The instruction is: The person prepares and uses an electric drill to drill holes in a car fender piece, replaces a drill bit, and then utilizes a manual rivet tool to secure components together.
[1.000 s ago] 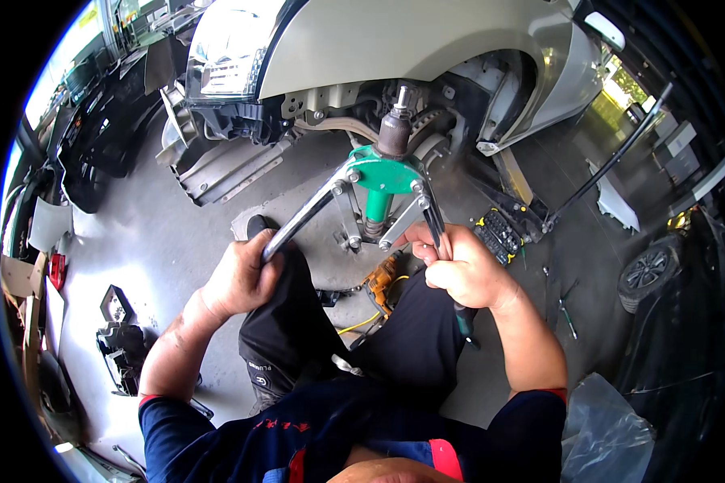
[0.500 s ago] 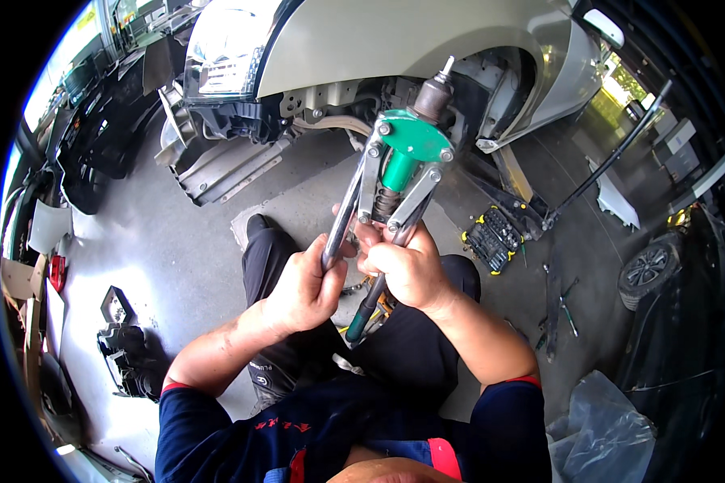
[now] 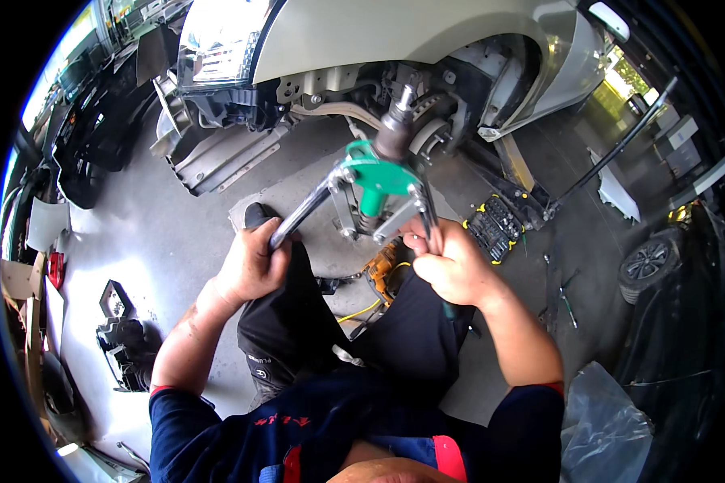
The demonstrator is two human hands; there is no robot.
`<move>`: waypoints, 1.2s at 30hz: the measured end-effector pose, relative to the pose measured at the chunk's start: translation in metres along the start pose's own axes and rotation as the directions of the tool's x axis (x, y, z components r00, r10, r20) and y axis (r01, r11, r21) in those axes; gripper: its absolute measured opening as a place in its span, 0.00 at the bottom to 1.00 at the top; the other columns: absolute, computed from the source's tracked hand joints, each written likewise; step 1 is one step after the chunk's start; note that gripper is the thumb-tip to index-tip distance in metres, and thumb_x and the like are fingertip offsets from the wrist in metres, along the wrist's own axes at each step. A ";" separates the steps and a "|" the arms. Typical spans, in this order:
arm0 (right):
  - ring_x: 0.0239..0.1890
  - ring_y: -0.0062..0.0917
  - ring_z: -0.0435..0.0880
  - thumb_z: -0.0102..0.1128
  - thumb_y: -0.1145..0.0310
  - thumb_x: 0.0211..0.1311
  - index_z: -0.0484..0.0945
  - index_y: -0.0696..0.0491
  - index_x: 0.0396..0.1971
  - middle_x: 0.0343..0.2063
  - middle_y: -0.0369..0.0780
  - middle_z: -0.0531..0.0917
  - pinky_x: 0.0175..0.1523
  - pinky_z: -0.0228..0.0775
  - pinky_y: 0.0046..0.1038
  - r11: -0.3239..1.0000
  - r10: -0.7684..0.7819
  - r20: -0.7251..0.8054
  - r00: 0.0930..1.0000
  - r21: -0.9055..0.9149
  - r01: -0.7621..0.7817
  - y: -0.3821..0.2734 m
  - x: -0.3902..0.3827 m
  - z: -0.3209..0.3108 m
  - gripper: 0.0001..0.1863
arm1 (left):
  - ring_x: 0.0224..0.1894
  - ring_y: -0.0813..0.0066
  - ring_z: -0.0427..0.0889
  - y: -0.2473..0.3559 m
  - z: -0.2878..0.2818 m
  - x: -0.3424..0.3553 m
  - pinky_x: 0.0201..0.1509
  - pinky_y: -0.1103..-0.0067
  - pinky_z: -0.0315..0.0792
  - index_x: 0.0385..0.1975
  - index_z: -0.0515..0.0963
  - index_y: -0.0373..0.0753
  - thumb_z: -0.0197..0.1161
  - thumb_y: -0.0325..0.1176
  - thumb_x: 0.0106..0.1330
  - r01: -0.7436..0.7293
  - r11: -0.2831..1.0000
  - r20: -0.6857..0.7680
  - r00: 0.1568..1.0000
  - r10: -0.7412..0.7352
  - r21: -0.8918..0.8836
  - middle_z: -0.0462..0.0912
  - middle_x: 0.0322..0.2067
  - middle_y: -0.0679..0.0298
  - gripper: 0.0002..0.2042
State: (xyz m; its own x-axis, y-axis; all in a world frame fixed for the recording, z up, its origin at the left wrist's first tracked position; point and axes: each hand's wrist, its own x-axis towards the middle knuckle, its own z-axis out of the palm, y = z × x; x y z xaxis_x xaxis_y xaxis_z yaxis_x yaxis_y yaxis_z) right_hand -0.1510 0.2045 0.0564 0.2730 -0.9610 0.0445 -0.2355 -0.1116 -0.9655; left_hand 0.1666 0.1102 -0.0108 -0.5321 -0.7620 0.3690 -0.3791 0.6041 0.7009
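Note:
My left hand (image 3: pixel 254 262) is closed round one long metal handle of a two-handled lever riveter (image 3: pixel 383 175). My right hand (image 3: pixel 457 266) grips its other handle, whose green end shows below the fist. The handles are spread apart. The tool has a green plate and barrel, jointed grey links and a dark nose with a thin bright tip pointing away from me, toward the car. Part of the tool is blurred by motion. Behind it, a light-coloured car (image 3: pixel 362 40) has its front corner stripped, with the wheel off and the brake disc (image 3: pixel 431 138) bare.
Between my legs lies an orange power tool (image 3: pixel 380 270) with a yellow cord. A socket set (image 3: pixel 494 228) lies open to the right, near a jack with a long handle (image 3: pixel 612 154). A headlight unit (image 3: pixel 125 354) is on the floor at left; plastic sheeting (image 3: pixel 608 427) lies lower right.
My hands have moved apart, spreading the riveter's handles wide. The tool's head has shifted left and a little toward me, and the orange power tool now shows more fully.

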 end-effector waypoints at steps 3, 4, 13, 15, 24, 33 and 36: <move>0.25 0.10 0.62 0.50 0.84 0.53 0.69 0.52 0.31 0.28 0.27 0.64 0.28 0.54 0.20 0.940 -0.012 -0.044 0.999 0.341 0.026 0.010 0.013 0.023 0.10 | 0.17 0.67 0.78 0.024 0.017 0.008 0.26 0.72 0.72 0.39 0.80 0.32 0.53 0.21 0.64 0.054 0.993 -0.018 0.998 -0.056 -0.102 0.75 0.16 0.57 0.09; 0.25 0.10 0.62 0.51 0.84 0.53 0.66 0.51 0.29 0.26 0.27 0.64 0.28 0.54 0.21 0.923 -0.010 -0.062 0.998 0.384 0.033 0.012 0.018 0.033 0.10 | 0.16 0.67 0.78 0.024 0.021 0.012 0.25 0.73 0.72 0.41 0.80 0.32 0.53 0.21 0.64 -0.013 0.996 -0.049 0.999 0.008 -0.091 0.75 0.16 0.58 0.10; 0.24 0.14 0.65 0.50 0.82 0.53 0.77 0.56 0.33 0.20 0.29 0.71 0.31 0.62 0.24 0.965 -0.142 -0.180 0.973 0.195 0.177 0.013 0.035 0.059 0.09 | 0.34 0.67 0.81 0.039 0.043 0.012 0.41 0.69 0.75 0.57 0.69 0.30 0.57 0.22 0.64 -0.063 0.934 0.070 0.993 0.093 -0.352 0.79 0.36 0.55 0.20; 0.47 0.23 0.78 0.48 0.84 0.53 0.69 0.60 0.60 0.43 0.41 0.79 0.53 0.71 0.27 0.948 -0.182 -0.126 0.975 0.241 0.208 0.014 0.037 0.064 0.29 | 0.42 0.71 0.78 0.039 0.036 0.018 0.44 0.73 0.75 0.65 0.62 0.31 0.59 0.28 0.65 -0.124 0.862 -0.005 0.990 0.139 -0.491 0.76 0.46 0.57 0.28; 0.52 0.32 0.77 0.63 0.71 0.64 0.58 0.61 0.74 0.53 0.45 0.75 0.57 0.71 0.32 0.967 -0.238 0.027 0.971 -0.081 0.240 0.019 0.018 0.035 0.39 | 0.46 0.82 0.79 0.053 0.046 0.033 0.54 0.79 0.73 0.59 0.74 0.35 0.62 0.31 0.74 0.175 0.430 0.141 0.984 -0.110 -0.886 0.83 0.45 0.68 0.17; 0.39 0.09 0.79 0.60 0.61 0.77 0.75 0.60 0.63 0.38 0.32 0.84 0.45 0.72 0.15 0.961 -0.275 0.217 0.937 0.021 0.277 -0.059 0.056 -0.012 0.23 | 0.46 0.83 0.77 0.079 0.065 0.023 0.53 0.80 0.73 0.55 0.76 0.37 0.64 0.33 0.73 0.221 0.517 0.232 0.972 -0.044 -0.827 0.83 0.44 0.69 0.14; 0.38 0.09 0.80 0.66 0.60 0.73 0.79 0.59 0.53 0.37 0.32 0.83 0.44 0.73 0.16 0.979 -0.192 0.212 0.958 0.106 0.173 -0.057 0.052 -0.010 0.19 | 0.44 0.81 0.78 0.075 0.067 0.025 0.51 0.79 0.74 0.53 0.76 0.36 0.65 0.33 0.72 0.183 0.592 0.194 0.980 -0.045 -0.785 0.83 0.42 0.67 0.14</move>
State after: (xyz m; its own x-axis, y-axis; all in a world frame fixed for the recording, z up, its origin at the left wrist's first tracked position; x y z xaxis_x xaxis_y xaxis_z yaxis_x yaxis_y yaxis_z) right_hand -0.1330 0.1581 0.1165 0.5043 -0.8458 0.1740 -0.0844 -0.2488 -0.9649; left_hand 0.0740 0.1527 0.0100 -0.6510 -0.7290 0.2116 0.2726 0.0356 0.9615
